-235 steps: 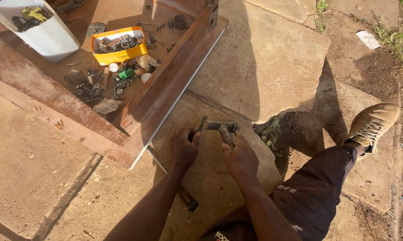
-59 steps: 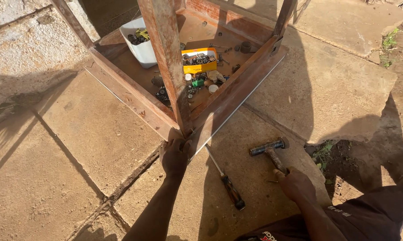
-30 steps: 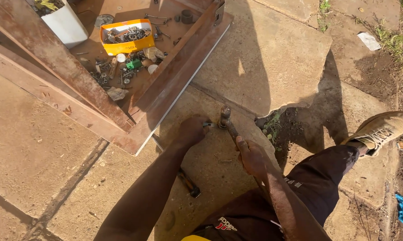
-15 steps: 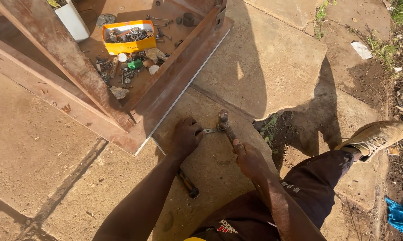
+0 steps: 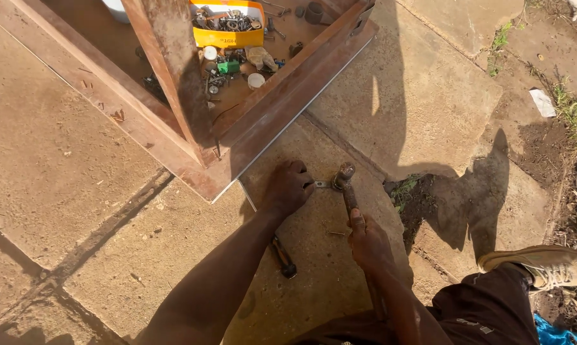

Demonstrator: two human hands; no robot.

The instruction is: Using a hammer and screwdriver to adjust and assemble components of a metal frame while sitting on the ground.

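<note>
Presently, a hammer (image 5: pixel 347 191) is gripped by its handle in the closed right hand (image 5: pixel 367 239), head resting on the concrete slab (image 5: pixel 301 300) near its upper edge. A small metal piece (image 5: pixel 322 184) is pinched by the closed left hand (image 5: pixel 288 189), touching the hammer head.

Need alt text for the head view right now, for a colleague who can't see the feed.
A person's left hand pins a small metal piece to the concrete slab while the right hand grips a hammer with its head on that piece. A screwdriver lies under the left forearm; beside them stands a rusty metal frame with a yellow tray of hardware.
</note>
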